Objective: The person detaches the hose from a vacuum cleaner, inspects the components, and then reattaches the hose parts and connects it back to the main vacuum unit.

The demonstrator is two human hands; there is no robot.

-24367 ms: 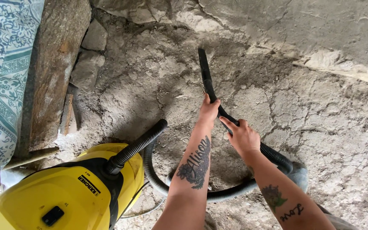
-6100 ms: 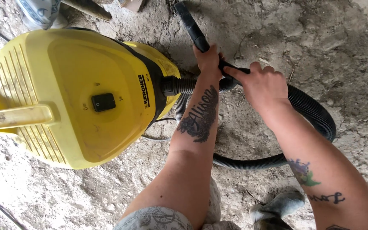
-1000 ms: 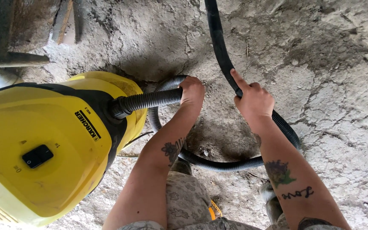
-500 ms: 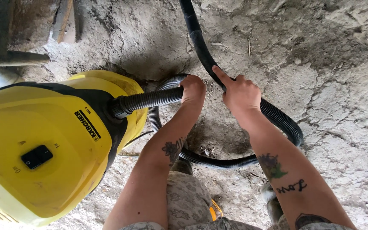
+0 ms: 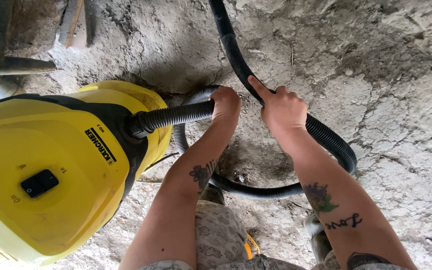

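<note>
Left hand: fingers curled tight around the ribbed black hose close to where it enters the yellow canister vacuum, which sits left of that hand. Right hand: wrapped around the smooth black suction tube, forefinger laid straight along it. Hose loops under both forearms. Ground: cracked, dusty concrete floor.

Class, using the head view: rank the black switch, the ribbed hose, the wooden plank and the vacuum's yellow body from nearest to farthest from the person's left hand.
1. Ribbed hose: gripped in the left hand.
2. Yellow body: to the left, where the hose plugs in.
3. Black switch: further left, on the vacuum's top.
4. Wooden plank: top left corner, on the ground.
</note>
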